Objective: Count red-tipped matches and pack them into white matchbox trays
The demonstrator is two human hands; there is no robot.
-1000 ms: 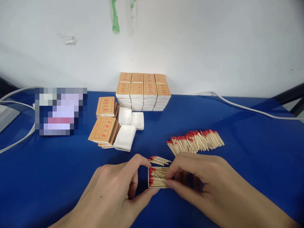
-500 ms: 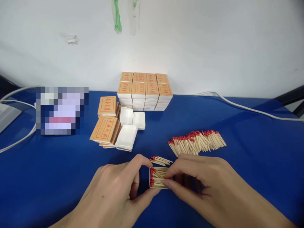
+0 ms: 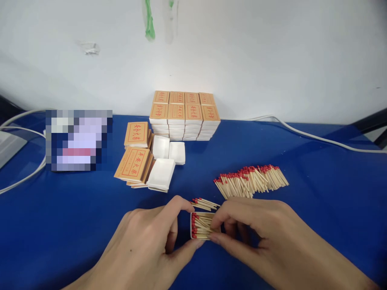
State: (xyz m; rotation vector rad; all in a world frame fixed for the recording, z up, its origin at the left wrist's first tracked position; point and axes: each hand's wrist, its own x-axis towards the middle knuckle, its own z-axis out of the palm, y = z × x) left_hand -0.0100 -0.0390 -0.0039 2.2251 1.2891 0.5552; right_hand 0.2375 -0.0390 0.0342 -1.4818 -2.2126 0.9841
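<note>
Red-headed matches (image 3: 202, 226) are filling much of a small white matchbox tray (image 3: 191, 225), which is resting on the blue table (image 3: 317, 193) directly between the two hands. Heads are mostly lining up at the tray's left end, bare sticks running rightward; presumably the common direction is helping them nest flat.

Left hand (image 3: 145, 237): index finger bending to the far left corner, thumb pressing along the near edge. The pair is pinching the tray across its width, probably steadying it against pushes from the other side. Right hand (image 3: 256, 229): thumb and forefinger are closing in over the stick ends at the tray's right end; whether they are gripping any sticks, I cannot tell. Working from the plain ends is likely keeping fingers off the heads.

A few loose matches (image 3: 205, 204) are lying just beyond the tray, perhaps for easy reach. A larger match pile (image 3: 250, 181) is spreading behind the right hand, heads pointing away.

Farther left, orange printed sleeves (image 3: 133, 165) are sitting in stacks beside white spare trays (image 3: 161, 173). Boxed matchboxes (image 3: 185, 117) are standing in neat rows near the wall, seemingly to save space.
</note>
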